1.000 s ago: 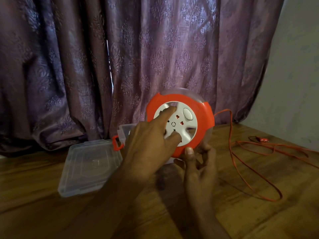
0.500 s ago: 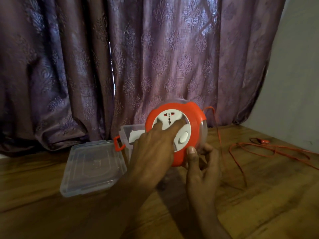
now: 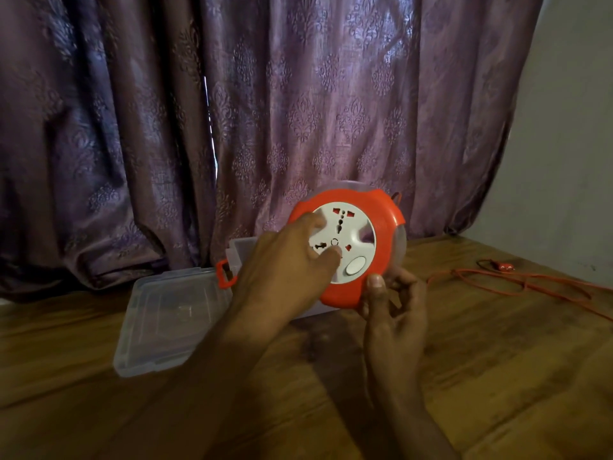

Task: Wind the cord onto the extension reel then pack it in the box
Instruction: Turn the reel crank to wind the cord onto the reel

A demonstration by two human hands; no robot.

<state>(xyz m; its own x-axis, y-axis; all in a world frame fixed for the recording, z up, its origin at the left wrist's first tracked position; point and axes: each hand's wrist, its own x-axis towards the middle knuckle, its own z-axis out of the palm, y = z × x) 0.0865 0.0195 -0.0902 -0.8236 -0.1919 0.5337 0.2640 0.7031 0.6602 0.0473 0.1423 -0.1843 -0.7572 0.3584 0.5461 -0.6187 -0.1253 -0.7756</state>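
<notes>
Reel (image 3: 371,224) held upright above table (image 3: 497,376), in front of curtain (image 3: 298,94). Right hand (image 3: 394,307) clamped on rim at 5 o'clock, thumb on front. Left hand (image 3: 288,267) pressed on white hub (image 3: 351,234), fingertips bearing at 9 o'clock; not closed around anything. Cord (image 3: 517,283) loose on table at 3 o'clock, plug end near wall; much unwound. Box (image 3: 238,254) behind reel at 8 o'clock, lid (image 3: 166,320) flat beside it.

Risks, as judged:
- Slack loops snagging or knotting if drawn in fast.
- Fingertips slipping off smooth hub.
- One-handed rim grip letting reel twist or drop.
</notes>
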